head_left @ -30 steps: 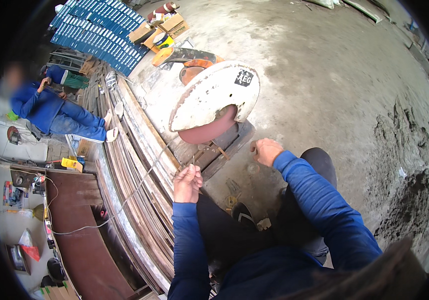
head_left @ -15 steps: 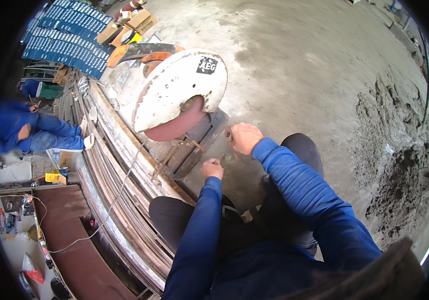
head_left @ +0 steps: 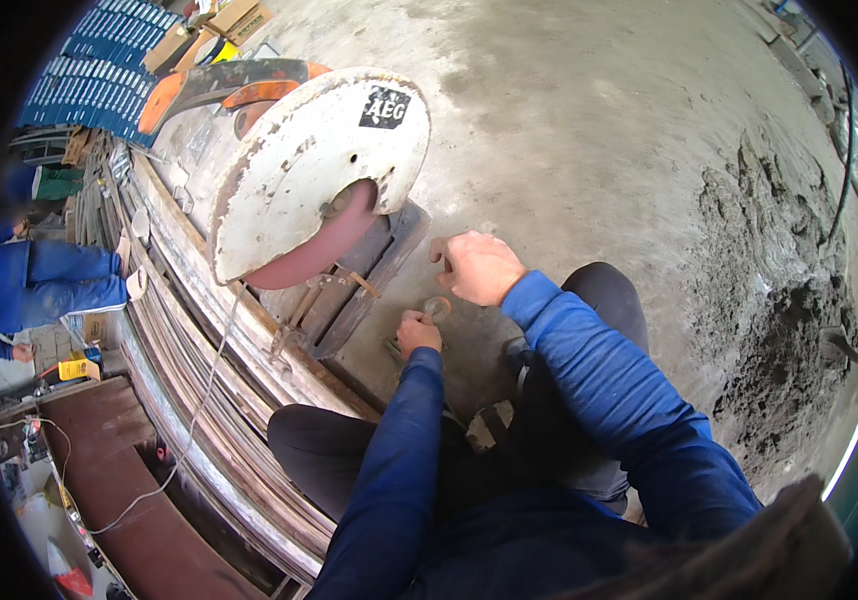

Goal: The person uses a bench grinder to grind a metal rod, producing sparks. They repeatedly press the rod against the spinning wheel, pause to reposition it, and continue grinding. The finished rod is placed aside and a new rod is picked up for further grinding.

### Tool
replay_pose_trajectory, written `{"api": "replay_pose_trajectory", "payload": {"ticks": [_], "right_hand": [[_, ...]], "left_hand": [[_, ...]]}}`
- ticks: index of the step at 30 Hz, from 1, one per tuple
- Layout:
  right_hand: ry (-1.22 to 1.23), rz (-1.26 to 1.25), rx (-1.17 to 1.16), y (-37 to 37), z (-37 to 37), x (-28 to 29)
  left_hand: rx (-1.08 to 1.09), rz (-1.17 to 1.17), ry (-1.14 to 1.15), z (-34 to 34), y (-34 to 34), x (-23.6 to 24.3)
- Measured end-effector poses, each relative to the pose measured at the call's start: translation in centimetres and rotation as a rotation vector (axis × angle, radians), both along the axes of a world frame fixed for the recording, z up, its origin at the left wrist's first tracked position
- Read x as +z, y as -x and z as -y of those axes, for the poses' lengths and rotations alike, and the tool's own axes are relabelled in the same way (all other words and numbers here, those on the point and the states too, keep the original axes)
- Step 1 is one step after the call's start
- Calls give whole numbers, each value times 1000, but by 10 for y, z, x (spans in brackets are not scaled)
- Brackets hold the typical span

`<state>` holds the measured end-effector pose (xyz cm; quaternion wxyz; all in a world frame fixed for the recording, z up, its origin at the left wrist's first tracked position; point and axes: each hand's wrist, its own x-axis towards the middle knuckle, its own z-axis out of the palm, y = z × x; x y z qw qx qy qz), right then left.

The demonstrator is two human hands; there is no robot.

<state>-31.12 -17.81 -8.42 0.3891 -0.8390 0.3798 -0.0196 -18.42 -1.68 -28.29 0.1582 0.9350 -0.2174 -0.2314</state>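
Note:
My left hand (head_left: 417, 333) is closed, its fingers curled low over the floor between my knees; what it holds, if anything, is hidden. Just beyond it lies a small, clear round object (head_left: 437, 308) with an orange tint. Higher and to the right, my right hand (head_left: 483, 269) is bent with fingers and thumb drawn together. A small brownish bit (head_left: 438, 249) shows at its fingertips, too small to name. Ahead on the left stands a chop saw (head_left: 314, 165) with a worn white guard, a reddish cutting disc (head_left: 319, 250) and an orange-and-black handle. Its dark metal base (head_left: 389, 250) reaches close to both hands.
Long metal bars (head_left: 219, 370) lie along my left side, crossed by a grey cable (head_left: 211, 400). A brown steel frame (head_left: 109, 470) is at lower left. Another person (head_left: 59, 275) in blue sits far left. Rubble (head_left: 779, 330) covers the floor at right.
The view has shifted, so the saw, bars and other person appear further left. My right hand has moved slightly away from the left hand and shows a brownish bit at its fingertips.

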Motion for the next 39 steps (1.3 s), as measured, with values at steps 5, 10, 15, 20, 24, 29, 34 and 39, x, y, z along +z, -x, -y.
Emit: {"api": "replay_pose_trajectory", "payload": {"ticks": [5,10,15,20,24,29,34,39], "right_hand": [[-4,-1,24,-8,-4,-4],[58,99,51,-14,-6,-8],[5,23,66,-9,-6,-8],[-37,-23,77,-11,-3,-3],[-35,-42,79,-16,-5,-7],[-38,-38,126,-30,-8,-30],[-45,-3,218,-38,-3,-27],[-90,-288,279,-27,16,-60]], "left_hand": [[637,-438,531,-44,-6,-22],[1004,-628,498,-68,-1,-52],[610,-198,136,-79,7,-63],[844,-158,96,-73,-16,-40],[532,-107,-41,-68,-21,-31],[336,-21,-190,-51,-16,-44],[457,-147,-241,-47,-22,-35],[435,-155,-296,-40,-28,-55]]}}
